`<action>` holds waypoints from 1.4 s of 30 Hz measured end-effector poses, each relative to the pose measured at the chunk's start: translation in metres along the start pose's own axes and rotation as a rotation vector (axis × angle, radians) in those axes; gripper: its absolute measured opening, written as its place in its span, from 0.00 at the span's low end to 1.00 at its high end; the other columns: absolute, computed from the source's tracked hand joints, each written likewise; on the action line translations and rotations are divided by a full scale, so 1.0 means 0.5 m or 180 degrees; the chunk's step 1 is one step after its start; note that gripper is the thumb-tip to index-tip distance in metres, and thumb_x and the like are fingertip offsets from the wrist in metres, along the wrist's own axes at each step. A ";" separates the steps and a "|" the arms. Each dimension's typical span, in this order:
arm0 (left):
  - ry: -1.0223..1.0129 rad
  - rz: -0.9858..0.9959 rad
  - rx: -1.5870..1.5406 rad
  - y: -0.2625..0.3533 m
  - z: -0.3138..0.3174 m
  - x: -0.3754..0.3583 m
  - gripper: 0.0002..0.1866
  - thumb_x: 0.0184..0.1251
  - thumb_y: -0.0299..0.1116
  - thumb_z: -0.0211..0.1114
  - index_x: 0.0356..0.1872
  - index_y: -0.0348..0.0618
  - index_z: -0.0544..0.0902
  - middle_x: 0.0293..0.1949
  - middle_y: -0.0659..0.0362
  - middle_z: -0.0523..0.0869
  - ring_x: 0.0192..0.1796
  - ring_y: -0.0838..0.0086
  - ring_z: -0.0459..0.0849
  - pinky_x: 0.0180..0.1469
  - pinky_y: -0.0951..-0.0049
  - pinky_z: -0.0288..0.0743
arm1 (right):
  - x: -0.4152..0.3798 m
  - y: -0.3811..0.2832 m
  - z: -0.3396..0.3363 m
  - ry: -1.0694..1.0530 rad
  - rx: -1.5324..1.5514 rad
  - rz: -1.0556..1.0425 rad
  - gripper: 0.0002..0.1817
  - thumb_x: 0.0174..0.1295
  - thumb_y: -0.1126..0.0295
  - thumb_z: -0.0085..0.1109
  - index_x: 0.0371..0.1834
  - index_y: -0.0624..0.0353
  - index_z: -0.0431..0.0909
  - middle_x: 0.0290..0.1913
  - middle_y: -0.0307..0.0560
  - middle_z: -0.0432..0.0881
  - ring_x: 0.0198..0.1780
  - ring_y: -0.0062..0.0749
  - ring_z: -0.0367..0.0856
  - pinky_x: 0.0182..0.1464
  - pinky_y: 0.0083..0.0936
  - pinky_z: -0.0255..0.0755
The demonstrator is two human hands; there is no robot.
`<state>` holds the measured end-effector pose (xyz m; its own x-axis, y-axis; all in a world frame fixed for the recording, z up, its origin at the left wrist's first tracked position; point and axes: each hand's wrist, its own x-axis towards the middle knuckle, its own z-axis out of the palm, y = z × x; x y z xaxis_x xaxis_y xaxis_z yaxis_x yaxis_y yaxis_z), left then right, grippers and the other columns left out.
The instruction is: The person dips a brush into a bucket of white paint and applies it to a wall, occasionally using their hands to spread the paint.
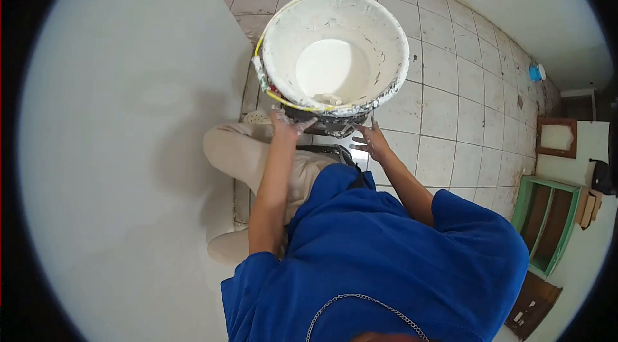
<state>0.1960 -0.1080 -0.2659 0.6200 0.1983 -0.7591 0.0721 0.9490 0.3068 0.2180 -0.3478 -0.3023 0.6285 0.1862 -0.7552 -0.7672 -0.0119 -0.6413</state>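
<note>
A large bucket (380,27), dark outside and crusted white inside, has white paint (331,68) at its bottom. Its yellow wire handle (259,46) hangs over the left side of the rim. My left hand (288,124), smeared with white, is at the near left side of the bucket, just below the rim, fingers spread. My right hand (372,140), also smeared, is beside the near right side with its fingers apart. Whether either hand presses on the bucket I cannot tell. Neither hand visibly holds anything.
A pale wall (129,117) rises close on the left. White floor tiles (438,104) with dirty joints surround the bucket. At the right are a blue and white container (537,72), a green-framed cabinet (546,223) and a brown wooden frame (557,137). A dark strip lies below the bucket.
</note>
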 end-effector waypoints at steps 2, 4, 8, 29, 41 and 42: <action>-0.0740 -0.0146 -0.0143 -0.043 -0.032 0.107 0.38 0.62 0.62 0.40 0.68 0.49 0.59 0.69 0.52 0.59 0.66 0.44 0.62 0.58 0.28 0.57 | 0.056 0.018 -0.013 -0.0130 0.0687 -0.0285 0.40 0.59 0.74 0.54 0.71 0.51 0.41 0.58 0.57 0.69 0.54 0.48 0.73 0.50 0.43 0.75; -0.0817 0.0751 0.0115 -0.078 -0.024 0.171 0.36 0.67 0.60 0.38 0.68 0.44 0.58 0.64 0.48 0.66 0.63 0.52 0.69 0.61 0.50 0.70 | 0.083 0.019 -0.003 -0.0227 0.1070 -0.0839 0.39 0.56 0.80 0.57 0.69 0.60 0.45 0.47 0.56 0.76 0.42 0.41 0.80 0.41 0.32 0.79; -0.0525 0.0571 -0.0060 -0.072 -0.020 0.152 0.35 0.65 0.61 0.40 0.66 0.46 0.61 0.63 0.50 0.68 0.61 0.53 0.71 0.57 0.46 0.70 | 0.113 0.025 -0.004 0.0061 0.1038 -0.0919 0.35 0.59 0.84 0.45 0.70 0.53 0.45 0.50 0.53 0.74 0.52 0.43 0.76 0.57 0.43 0.71; -0.0534 0.0177 -0.0237 -0.108 -0.028 0.126 0.32 0.68 0.56 0.37 0.71 0.59 0.51 0.73 0.57 0.46 0.71 0.49 0.54 0.62 0.30 0.55 | 0.181 0.011 -0.028 0.0221 0.0626 -0.1438 0.45 0.54 0.73 0.66 0.73 0.46 0.48 0.48 0.46 0.78 0.43 0.32 0.78 0.44 0.35 0.74; -0.1677 0.0886 0.0538 -0.004 -0.167 -0.176 0.28 0.67 0.49 0.53 0.62 0.40 0.66 0.63 0.49 0.69 0.62 0.57 0.71 0.63 0.55 0.66 | 0.011 0.114 0.093 -0.0043 0.0936 -0.1364 0.22 0.60 0.69 0.58 0.56 0.56 0.65 0.45 0.45 0.77 0.45 0.33 0.77 0.41 0.35 0.74; -0.1628 0.1344 0.0753 0.007 -0.194 -0.234 0.25 0.68 0.46 0.52 0.60 0.41 0.67 0.59 0.51 0.72 0.60 0.60 0.73 0.61 0.57 0.68 | -0.060 0.129 0.143 -0.0428 0.0799 -0.1505 0.19 0.61 0.70 0.57 0.55 0.57 0.66 0.44 0.44 0.77 0.44 0.32 0.77 0.41 0.34 0.74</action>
<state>0.0477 -0.1040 -0.2316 0.9178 0.3428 -0.2001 -0.1237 0.7261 0.6764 0.1407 -0.2841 -0.3114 0.9027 0.2386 -0.3582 -0.4227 0.3350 -0.8421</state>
